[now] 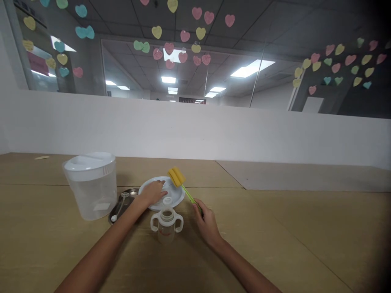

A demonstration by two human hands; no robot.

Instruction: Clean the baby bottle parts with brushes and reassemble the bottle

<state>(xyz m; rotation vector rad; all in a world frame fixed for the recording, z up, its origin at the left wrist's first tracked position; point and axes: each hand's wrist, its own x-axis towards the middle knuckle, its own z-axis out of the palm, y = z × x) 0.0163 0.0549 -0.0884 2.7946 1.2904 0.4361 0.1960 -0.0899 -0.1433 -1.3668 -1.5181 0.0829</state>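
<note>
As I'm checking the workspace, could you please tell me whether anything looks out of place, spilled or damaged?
No spill or damage shows. One stray-looking item is a small flat stick at the table's back left, beyond the clear container, apart from everything else. The two-handled bottle stands upright, uncapped.

A thin, pale wooden stick (42,157) lies at the far left of the brown tabletop (290,228). Behind stands a plain white wall (171,132), below clear glass panes (232,91) dotted with multicoloured heart-shaped paper notes (196,13).
</note>
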